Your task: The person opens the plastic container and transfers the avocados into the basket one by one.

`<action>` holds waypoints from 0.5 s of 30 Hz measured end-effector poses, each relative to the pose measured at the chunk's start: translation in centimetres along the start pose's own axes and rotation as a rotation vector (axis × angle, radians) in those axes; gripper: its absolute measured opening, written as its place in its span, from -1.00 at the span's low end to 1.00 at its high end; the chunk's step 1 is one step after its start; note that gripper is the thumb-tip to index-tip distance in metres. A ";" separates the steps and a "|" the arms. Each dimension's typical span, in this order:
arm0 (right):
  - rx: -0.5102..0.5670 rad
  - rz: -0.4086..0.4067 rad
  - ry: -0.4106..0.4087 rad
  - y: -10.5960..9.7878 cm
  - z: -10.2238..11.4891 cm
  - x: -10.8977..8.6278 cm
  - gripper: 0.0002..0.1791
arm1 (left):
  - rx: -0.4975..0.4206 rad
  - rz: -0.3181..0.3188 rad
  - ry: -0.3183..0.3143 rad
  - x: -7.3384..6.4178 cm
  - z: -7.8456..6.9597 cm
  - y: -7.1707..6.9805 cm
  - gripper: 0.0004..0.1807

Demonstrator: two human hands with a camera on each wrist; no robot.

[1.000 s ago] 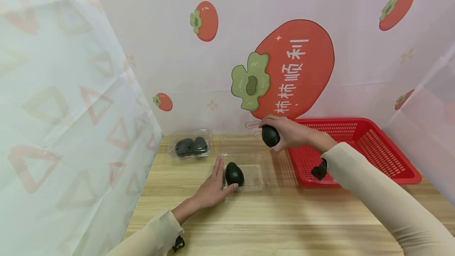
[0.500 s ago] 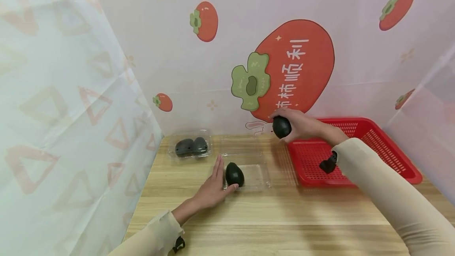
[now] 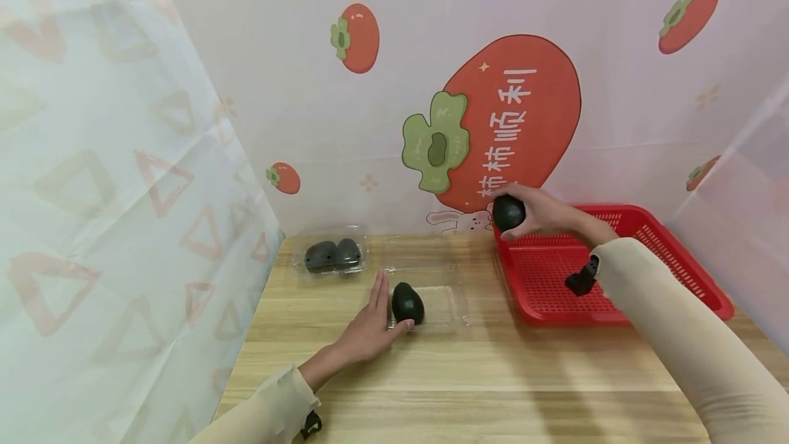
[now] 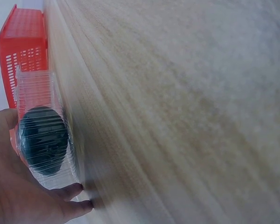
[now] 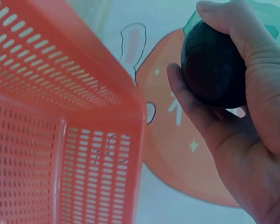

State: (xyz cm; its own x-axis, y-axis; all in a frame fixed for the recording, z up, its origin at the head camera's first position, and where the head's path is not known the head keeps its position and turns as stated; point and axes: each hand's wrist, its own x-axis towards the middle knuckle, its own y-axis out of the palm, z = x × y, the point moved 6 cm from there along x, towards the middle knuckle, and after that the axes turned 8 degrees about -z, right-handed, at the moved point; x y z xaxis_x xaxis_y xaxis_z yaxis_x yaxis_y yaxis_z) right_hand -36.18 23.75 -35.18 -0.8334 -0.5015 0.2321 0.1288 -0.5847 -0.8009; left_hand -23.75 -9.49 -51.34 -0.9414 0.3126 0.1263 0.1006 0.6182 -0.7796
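My right hand (image 3: 531, 212) grips a dark green avocado (image 3: 509, 212) in the air, over the left rim of the red basket. In the right wrist view, the thumb and fingers curl round this avocado (image 5: 213, 65). My left hand (image 3: 370, 326) rests against the left end of a clear plastic clamshell box (image 3: 439, 303), its fingers straight along the side and its thumb at the near edge. Inside the box's left half lies a second avocado (image 3: 407, 303). The left wrist view shows that avocado (image 4: 44, 140) through the ribbed plastic wall. The box's lid (image 3: 418, 252) lies folded back, away from me.
At the back left of the wooden table (image 3: 444, 389) stands a shut clear box (image 3: 364, 233) with two dark avocados in it. The red perforated basket (image 3: 690, 273) sits at the right. A printed cloth wall (image 3: 296, 88) rises behind the table.
My right hand has moved right and slightly up with the avocado, from above the lid to the basket's left rim. The left hand and the box have stayed put.
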 end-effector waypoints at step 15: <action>0.121 0.008 0.123 -0.7 -3.1 -1.5 -0.19 | -0.012 -0.005 0.003 0.0 -0.1 0.0 0.20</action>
State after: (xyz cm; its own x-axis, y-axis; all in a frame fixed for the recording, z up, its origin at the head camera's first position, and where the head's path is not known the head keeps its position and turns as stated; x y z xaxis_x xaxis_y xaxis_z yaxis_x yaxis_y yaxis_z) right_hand -36.65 26.90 -36.68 -0.8907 -0.4289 0.1507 0.1932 -0.6573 -0.7285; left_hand -23.70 -9.46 -51.28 -0.9410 0.3114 0.1321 0.0996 0.6283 -0.7716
